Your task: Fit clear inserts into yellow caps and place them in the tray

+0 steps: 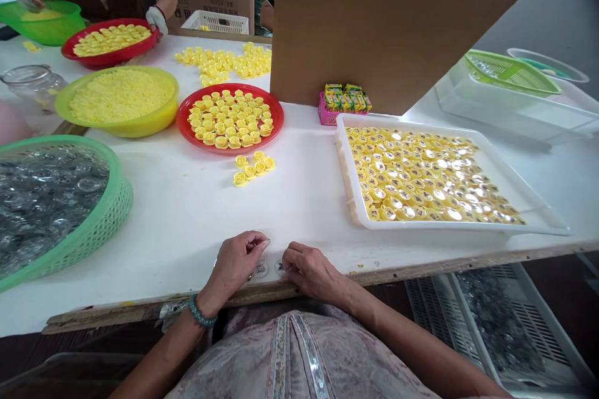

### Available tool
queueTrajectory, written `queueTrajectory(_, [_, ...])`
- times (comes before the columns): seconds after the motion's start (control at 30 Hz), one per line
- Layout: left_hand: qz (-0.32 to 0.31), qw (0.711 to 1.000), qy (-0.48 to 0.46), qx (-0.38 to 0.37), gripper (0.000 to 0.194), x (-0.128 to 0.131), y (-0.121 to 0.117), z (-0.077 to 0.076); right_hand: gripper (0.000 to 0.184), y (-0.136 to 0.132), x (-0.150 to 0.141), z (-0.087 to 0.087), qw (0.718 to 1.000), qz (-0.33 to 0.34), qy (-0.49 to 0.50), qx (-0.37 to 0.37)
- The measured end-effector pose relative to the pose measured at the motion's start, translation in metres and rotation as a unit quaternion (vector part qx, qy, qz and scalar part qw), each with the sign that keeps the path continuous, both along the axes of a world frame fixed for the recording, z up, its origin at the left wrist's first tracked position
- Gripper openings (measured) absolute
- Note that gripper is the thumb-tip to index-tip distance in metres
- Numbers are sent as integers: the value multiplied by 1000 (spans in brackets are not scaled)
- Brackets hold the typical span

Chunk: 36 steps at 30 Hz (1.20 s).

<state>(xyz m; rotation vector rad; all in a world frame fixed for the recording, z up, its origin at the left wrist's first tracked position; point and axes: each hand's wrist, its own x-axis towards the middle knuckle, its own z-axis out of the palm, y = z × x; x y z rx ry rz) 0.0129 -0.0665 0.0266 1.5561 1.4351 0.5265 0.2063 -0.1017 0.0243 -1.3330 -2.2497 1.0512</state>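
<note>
"Green mesh basket [122, 199] on the left: what fills it?"

"Clear glossy pieces [51, 199], heaped. Past it, a yellow bowl [140, 125] holds pale yellow bits [121, 95]; the red tray [279, 115] beside that bowl carries yellow cup-shaped pieces [229, 118]."

"And the white tray [519, 182] on the right?"

"Yellow rounds [416, 174] with shiny tops, packed close. Near its far left corner, a pink basket [329, 116] holds small boxes [347, 101]."

"The hands?"

"At the bench's [187, 212] near edge. The left hand's [235, 262] grip pinches a thin clear piece [266, 242]. The right hand [311, 268] curls over a clear disc [280, 267]; whether that grip is closed, I can't tell. Another disc [261, 269] lies between them."
</note>
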Motion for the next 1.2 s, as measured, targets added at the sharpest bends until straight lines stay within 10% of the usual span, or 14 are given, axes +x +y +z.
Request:
queueTrajectory(0.27, [-4, 984, -140, -106, 29, 1, 4, -3, 11, 19, -10, 3, 954, -156, 193, -166])
queueTrajectory(0.6, [59, 958, -255, -116, 33, 6, 21, 10, 24, 46, -29, 5, 889, -194, 358, -209])
queueTrajectory(0.8, [99, 950, -261, -137, 43, 4, 47, 12, 10, 88, -11, 18, 982, -168, 85, 9])
queueTrajectory(0.93, [113, 941, -290, -135, 45, -2, 68, 3, 30, 162, 13, 26, 933, -278, -169, 156])
queueTrajectory(1.2, [140, 930, -324, -103, 39, -7, 79, -18, 27, 285, 53, 14, 869, -358, -294, 174])
